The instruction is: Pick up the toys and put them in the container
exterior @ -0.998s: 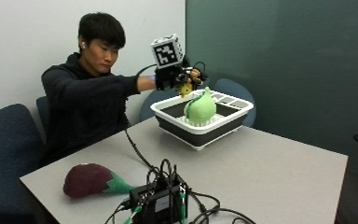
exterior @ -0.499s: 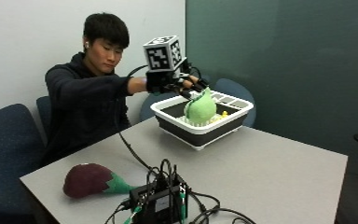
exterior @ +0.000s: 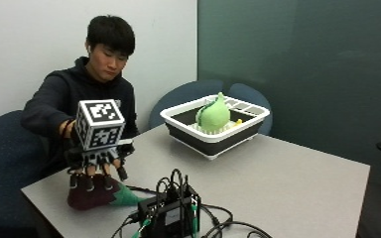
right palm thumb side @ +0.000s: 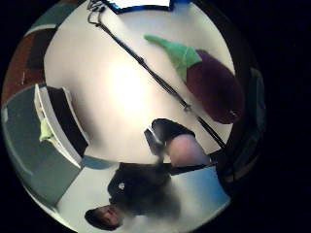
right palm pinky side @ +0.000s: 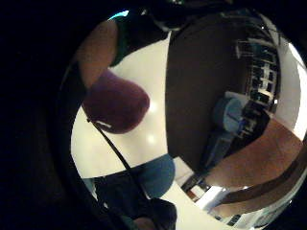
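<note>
A purple eggplant toy (exterior: 88, 196) with a green leafy end lies near the table's front left corner. My gloved right hand (exterior: 98, 166) hangs just over it, fingers straight and pointing down, the tips at its top; nothing is held. The thumb side palm view shows the eggplant (right palm thumb side: 214, 87) lying on the table below the palm, and it shows in the little finger side palm view too (right palm pinky side: 117, 103). At the far side of the table stands the white and black container (exterior: 210, 141) with a pale green toy (exterior: 212, 116) upright inside it.
A black box (exterior: 170, 213) with a tangle of cables sits at the front edge, right beside the eggplant. A black cable (right palm thumb side: 160, 80) runs across the tabletop. Blue chairs (exterior: 190, 96) stand behind the container and at the left (exterior: 2, 158).
My hand has left the container, where the green toy stays, and has come down across the table to just above the eggplant at the front left.
</note>
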Motion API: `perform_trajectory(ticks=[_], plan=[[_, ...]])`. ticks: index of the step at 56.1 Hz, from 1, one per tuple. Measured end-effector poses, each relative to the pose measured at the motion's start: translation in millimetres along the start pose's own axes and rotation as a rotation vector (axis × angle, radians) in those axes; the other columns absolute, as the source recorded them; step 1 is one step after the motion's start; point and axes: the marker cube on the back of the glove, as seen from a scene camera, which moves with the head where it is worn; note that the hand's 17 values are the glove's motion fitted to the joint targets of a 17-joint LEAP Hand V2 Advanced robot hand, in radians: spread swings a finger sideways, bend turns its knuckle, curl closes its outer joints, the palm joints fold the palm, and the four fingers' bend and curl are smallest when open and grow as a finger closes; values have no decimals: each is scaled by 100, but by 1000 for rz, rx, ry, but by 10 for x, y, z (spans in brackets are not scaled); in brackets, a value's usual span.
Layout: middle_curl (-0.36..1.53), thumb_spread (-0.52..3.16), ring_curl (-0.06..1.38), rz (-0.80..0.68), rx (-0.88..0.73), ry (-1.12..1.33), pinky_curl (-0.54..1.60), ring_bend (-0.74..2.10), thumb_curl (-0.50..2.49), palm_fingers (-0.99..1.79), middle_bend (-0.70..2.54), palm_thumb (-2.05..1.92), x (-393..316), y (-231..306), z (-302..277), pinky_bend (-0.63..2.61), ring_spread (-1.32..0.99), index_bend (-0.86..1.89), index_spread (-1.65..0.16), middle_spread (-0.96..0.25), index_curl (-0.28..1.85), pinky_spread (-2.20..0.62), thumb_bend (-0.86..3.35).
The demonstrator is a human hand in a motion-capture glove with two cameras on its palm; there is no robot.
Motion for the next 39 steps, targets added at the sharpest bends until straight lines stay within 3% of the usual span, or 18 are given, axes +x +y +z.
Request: perform_trajectory(ticks=[11, 16, 21, 25, 26, 27, 30, 33, 39], plan=[[24, 122, 21, 37, -27, -93, 43, 24, 35, -15, 11, 13, 119, -190, 521, 102, 5, 7, -23, 5, 27, 7, -1], [24, 119, 26, 33, -26, -79, 44, 42, 35, -1, 17, 15, 140, -231, 683, 108, 4, 5, -25, 3, 23, 6, -1], [30, 118, 32, -4, 83, -137, 41, 70, 35, 25, 33, 19, 163, -274, 712, 101, -4, 5, -26, -1, 19, 2, -1], [41, 121, 38, -39, 159, -201, 33, 94, 36, 68, 71, 28, 164, -315, 703, 82, -17, 10, -26, -8, 16, -7, 4], [41, 122, 36, -51, 180, -221, 33, 92, 36, 63, 73, 29, 155, -319, 697, 82, -18, 8, -26, -8, 15, -8, 4], [45, 123, 41, -66, 208, -239, 34, 103, 37, 81, 80, 33, 143, -319, 688, 82, -20, 11, -26, -10, 17, -13, 6], [48, 127, 44, -112, 341, -262, 34, 112, 38, 97, 87, 42, 91, -278, 619, 84, -23, 12, -25, -12, 16, -20, 11], [50, 126, 48, -148, 472, -262, 37, 121, 43, 109, 89, 54, 41, -204, 433, 91, -25, 13, -24, -14, 15, -24, 16], [57, 106, 54, -223, 573, -361, 44, 128, 52, 115, 98, 66, -244, 152, -146, 102, -28, 21, -24, -17, 19, -29, 18]])
